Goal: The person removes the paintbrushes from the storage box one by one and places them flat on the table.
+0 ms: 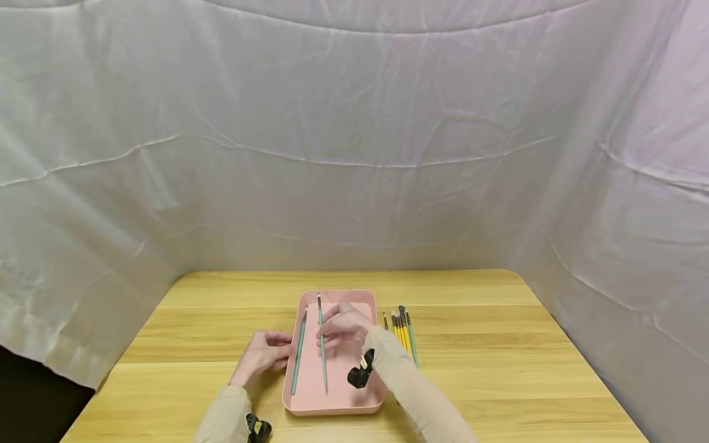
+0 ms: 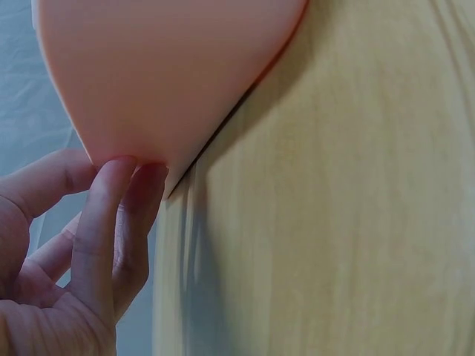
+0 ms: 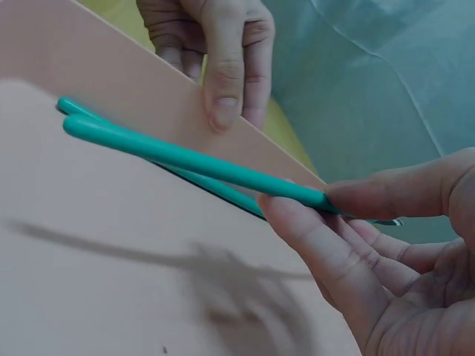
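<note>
Over the pink tray [image 1: 332, 405], my right hand [image 1: 344, 324] pinches a green-handled paintbrush [image 1: 322, 344] between thumb and fingers. In the right wrist view, the brush handle [image 3: 163, 152] slants above the tray floor and casts a shadow there. A second green paintbrush [image 1: 299, 354] lies inside, along the tray's left wall. My left hand [image 1: 264, 354] grips that left wall from outside. One digit of the left hand [image 3: 223, 81] reaches over the rim, as the right wrist view shows, while the left wrist view has fingertips [image 2: 115, 174] against the wall's outer face.
Right of the tray, several paintbrushes with yellow and green handles [image 1: 407, 337] lie side by side on the wooden table [image 1: 498, 363], partly behind my right forearm. A grey-white curtain [image 1: 354, 203] surrounds the table at the back and sides.
</note>
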Demonstrator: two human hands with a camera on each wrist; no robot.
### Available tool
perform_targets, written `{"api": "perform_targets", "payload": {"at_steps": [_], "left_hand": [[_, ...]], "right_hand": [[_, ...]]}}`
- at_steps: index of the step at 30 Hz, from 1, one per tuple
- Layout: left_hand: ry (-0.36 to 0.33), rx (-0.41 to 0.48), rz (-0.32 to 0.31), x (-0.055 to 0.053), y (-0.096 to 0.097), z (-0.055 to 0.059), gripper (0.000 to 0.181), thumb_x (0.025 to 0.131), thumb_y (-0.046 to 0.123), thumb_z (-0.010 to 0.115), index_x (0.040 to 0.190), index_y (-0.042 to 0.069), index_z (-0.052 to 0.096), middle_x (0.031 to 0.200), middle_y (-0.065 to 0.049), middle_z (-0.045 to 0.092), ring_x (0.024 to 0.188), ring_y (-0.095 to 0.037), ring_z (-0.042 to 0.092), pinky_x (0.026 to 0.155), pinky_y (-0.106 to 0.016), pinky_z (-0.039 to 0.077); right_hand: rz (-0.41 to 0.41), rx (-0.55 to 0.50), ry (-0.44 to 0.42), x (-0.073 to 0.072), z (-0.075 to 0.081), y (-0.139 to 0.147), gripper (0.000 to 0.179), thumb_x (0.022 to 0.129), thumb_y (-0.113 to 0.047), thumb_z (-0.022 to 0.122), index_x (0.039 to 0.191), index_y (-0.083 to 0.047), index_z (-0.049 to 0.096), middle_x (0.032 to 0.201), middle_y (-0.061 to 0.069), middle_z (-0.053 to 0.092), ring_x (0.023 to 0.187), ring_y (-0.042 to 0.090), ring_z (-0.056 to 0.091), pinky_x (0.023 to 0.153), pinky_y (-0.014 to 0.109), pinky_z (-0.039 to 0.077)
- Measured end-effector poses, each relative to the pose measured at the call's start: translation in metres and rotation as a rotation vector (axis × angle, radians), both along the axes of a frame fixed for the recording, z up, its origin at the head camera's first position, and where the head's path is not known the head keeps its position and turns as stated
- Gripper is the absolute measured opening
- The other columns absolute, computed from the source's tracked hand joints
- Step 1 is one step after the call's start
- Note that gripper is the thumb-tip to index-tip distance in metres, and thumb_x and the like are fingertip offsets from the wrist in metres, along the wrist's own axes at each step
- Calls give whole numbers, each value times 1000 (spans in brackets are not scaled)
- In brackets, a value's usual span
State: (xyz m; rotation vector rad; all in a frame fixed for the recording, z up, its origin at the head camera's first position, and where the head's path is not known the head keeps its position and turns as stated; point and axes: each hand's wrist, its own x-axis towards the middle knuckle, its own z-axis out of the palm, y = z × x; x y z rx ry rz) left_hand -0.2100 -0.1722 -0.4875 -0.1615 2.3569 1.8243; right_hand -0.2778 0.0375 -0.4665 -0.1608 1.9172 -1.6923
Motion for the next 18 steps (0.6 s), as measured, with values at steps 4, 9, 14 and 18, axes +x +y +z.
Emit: {"api": "perform_targets", "payload": {"at_steps": [4,9,14,18], "left_hand": [[-1,0,-9,1,-1,0,35,83,-2,74,114,-16,64,93,-15,73,68,-13,66,58,-25,60],[3,-12,-23,0,-2,1,36,85,1,75,115,-15,64,95,-16,73,67,-12,65,58,-23,58],[-1,-10,-27,-1,-2,1,35,84,0,74,115,-15,64,95,-16,73,67,-12,65,59,-24,59],[-6,-15,-26,1,-2,-1,35,85,-1,74,114,-16,63,93,-15,73,67,-12,65,59,-24,59]], "right_hand": [[7,3,-9,-1,2,7,27,85,9,66,110,6,55,83,19,73,64,18,71,68,32,65],[31,1,-7,-1,9,18,33,86,9,65,116,3,51,88,23,74,64,18,71,70,33,65],[61,-5,-14,1,13,28,40,86,9,64,124,5,49,87,22,73,66,19,72,72,35,65],[90,-26,-19,4,14,35,41,87,9,64,124,5,48,83,16,71,67,20,72,72,36,65]]}}
